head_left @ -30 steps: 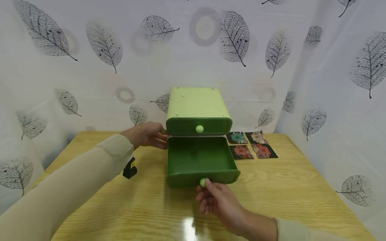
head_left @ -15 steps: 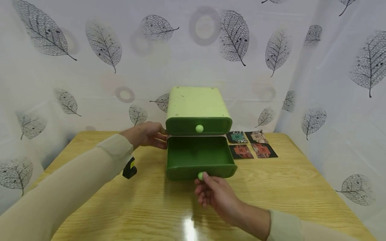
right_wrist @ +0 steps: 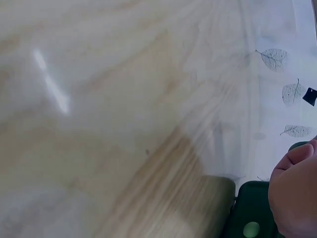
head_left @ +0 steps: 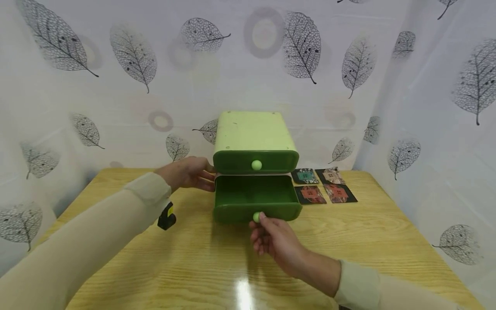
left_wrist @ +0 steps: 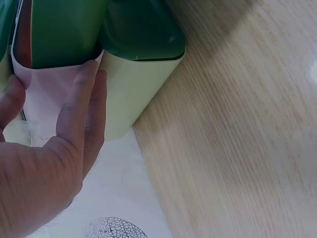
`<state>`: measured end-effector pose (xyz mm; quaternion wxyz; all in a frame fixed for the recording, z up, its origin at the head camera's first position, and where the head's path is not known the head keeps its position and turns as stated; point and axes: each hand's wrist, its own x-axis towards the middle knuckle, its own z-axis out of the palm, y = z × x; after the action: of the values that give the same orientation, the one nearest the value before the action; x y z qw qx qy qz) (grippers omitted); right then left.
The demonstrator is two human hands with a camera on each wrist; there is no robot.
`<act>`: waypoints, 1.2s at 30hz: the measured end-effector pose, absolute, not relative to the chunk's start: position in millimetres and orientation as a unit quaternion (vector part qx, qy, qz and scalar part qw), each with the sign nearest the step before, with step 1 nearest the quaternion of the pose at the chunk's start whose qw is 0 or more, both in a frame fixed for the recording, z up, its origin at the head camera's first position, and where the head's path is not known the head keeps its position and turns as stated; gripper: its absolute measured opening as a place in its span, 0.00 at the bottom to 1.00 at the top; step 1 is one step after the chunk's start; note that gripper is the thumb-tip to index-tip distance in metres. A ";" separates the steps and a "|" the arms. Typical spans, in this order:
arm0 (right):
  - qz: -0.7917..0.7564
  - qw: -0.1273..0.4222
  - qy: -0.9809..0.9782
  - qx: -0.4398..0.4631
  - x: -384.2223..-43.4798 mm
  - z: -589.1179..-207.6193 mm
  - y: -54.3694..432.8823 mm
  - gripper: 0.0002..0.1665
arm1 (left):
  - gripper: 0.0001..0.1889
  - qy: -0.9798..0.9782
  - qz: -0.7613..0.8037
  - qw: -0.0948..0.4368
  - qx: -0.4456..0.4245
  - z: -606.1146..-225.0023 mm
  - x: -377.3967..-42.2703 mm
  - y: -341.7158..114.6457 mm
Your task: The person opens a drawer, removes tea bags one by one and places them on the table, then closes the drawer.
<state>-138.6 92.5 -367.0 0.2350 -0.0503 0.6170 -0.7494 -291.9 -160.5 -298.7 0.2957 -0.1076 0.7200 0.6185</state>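
A drawer cabinet with a pale green top (head_left: pixel 253 131) stands at the back of the table. Below its shut top drawer (head_left: pixel 232 162), a dark green drawer (head_left: pixel 232 213) is partly pulled out, its visible inside bare. My right hand (head_left: pixel 280 245) pinches this drawer's light green knob (head_left: pixel 256 217) between thumb and fingers. Against the cabinet's left side my left hand (head_left: pixel 193 173) rests, fairly straight fingers (left_wrist: pixel 74 109) along the pinkish middle section (left_wrist: pixel 44 94) in the left wrist view. A lower drawer (left_wrist: pixel 143 34) sits shut there. In the right wrist view, my right hand (right_wrist: pixel 297 191) is cut off.
Several dark square cards with printed patterns (head_left: pixel 310 195) lie right of the cabinet. A small black object with a yellow patch (head_left: pixel 166 217) shows beside the left forearm. Leaf-printed cloth (head_left: pixel 248 77) hangs behind the wooden table (head_left: pixel 193 267).
My right hand has pushed the drawer inward by its knob, away from me, so less of its inside shows. My left hand has stayed at the cabinet's side.
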 end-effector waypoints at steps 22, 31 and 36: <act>-0.738 0.206 0.640 -0.056 -184.8 -368.2 88.9 0.25 | 0.29 0.709 0.627 0.300 -0.115 -300.5 -294.2 -162.6; -0.729 0.193 0.655 -0.049 -202.6 -366.1 84.8 0.32 | 0.32 0.707 0.628 0.301 -0.122 -300.7 -295.8 -164.3; -0.723 0.188 0.663 -0.047 -211.7 -363.9 82.9 0.32 | 0.29 0.722 0.615 0.304 -0.094 -298.4 -296.2 -166.1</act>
<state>-211.7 82.9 -363.9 0.1883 -0.0468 0.6627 -0.7233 -296.2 -166.1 -298.4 0.3038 -0.0940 0.7219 0.6147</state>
